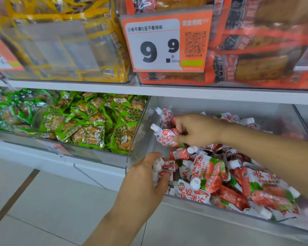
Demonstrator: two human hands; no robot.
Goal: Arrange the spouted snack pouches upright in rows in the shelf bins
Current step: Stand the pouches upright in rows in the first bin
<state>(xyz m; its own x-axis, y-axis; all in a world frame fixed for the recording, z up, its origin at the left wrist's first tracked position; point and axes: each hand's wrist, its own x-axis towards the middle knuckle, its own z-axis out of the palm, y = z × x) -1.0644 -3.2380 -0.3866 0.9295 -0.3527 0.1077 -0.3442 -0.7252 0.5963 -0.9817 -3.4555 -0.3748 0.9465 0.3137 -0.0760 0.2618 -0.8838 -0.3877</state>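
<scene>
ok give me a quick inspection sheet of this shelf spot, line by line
surface: clear shelf bin, left rear floor bare
job's things: spouted pouches mostly in a loose heap; two pouches near the left wall
clutter: nothing seen
hands: right hand grips a pouch at the rear; left hand holds a small bunch of pouches at the front corner
cables: nothing seen
surroundings: green snack packs in the next bin; price tag above; tiled floor
</scene>
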